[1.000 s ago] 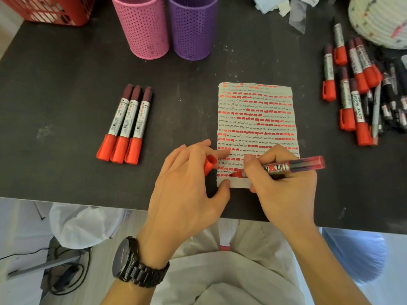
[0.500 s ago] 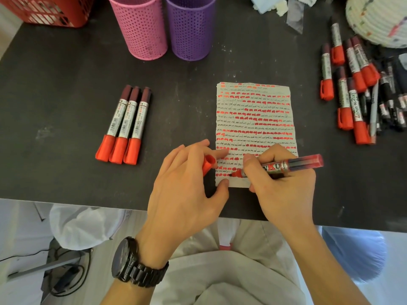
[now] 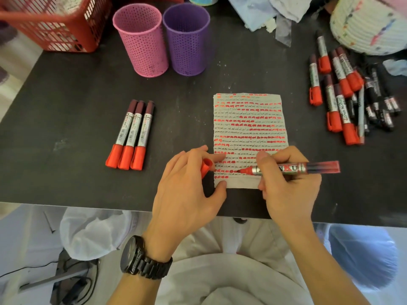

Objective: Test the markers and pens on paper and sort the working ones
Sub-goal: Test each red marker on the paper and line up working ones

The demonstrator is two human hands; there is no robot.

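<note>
view: head-worn, wide-angle | faces: forward and down | range: close over the fingers (image 3: 263, 156) | far field: table (image 3: 66, 111) spreads beyond the fingers

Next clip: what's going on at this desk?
A person is testing a marker. The right hand holds an uncapped red marker with its tip on the paper, near the bottom of a sheet almost filled with red dashes and scribbles. The left hand holds the cap, thumb pressing the paper's lower corner. Three capped red markers lie side by side to the left; a pile of markers and pens sits on the right.
</note>
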